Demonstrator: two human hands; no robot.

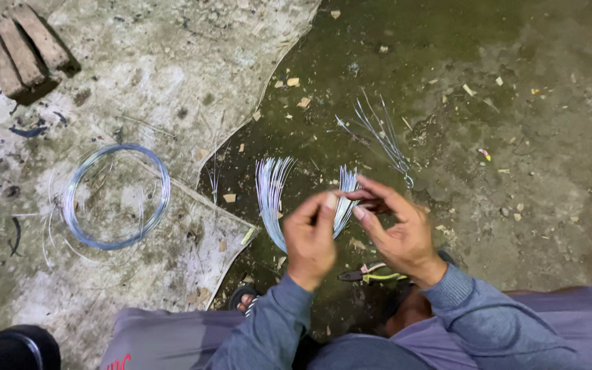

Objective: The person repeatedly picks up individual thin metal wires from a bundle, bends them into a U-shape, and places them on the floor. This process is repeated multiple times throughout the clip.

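Thin, shiny wire bundle (344, 199) — seemingly pinched between left hand (310, 236) and right hand (395, 229).

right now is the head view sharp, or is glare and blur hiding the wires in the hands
Head view: even, dim light with soft shadows; the bundle of thin silvery cut wires glints and its strands smear together; the left hand and right hand look slightly soft; the coil of shiny grey wire on the pale sheet reads clearly; the frame edges bend a little.
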